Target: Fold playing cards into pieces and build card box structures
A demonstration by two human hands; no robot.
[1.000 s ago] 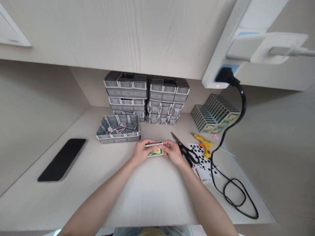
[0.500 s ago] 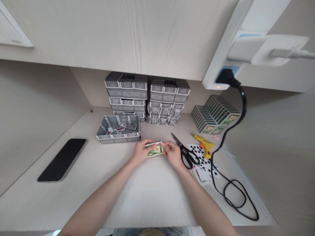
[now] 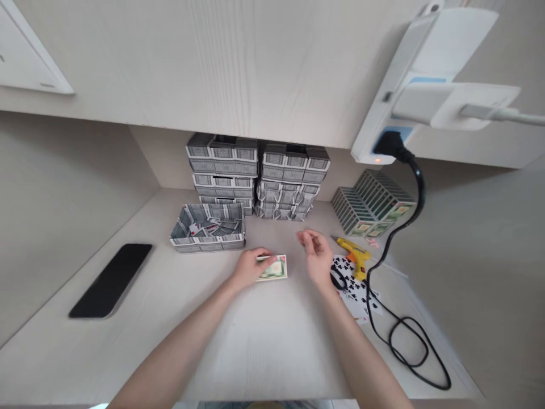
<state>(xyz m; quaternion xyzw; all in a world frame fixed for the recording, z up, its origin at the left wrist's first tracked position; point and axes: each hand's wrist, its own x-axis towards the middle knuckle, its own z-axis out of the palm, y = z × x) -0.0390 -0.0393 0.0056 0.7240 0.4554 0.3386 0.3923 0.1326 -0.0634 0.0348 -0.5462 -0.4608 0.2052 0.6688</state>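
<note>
My left hand (image 3: 252, 267) holds a green-and-white card piece (image 3: 275, 268) near the middle of the desk, thumb on top. My right hand (image 3: 315, 253) is raised to the right of it, apart from the card, with its fingers bent together; whatever is between the fingertips is too small to tell. Black-handled scissors (image 3: 338, 278) lie partly hidden behind my right hand. Beside them are loose playing cards (image 3: 355, 295) and a yellow glue gun (image 3: 356, 257).
An open card-built box (image 3: 208, 243) with scraps stands back left, before stacked card boxes (image 3: 225, 165). Green-edged card stacks (image 3: 366, 207) sit back right. A black phone (image 3: 111, 281) lies left; a black cable (image 3: 419, 341) loops at right. A power strip (image 3: 383, 113) hangs above.
My right hand has let go of the card and moved right, now covering much of the scissors. My left hand still holds the card, which lies slightly lower. The view has shifted slightly.
</note>
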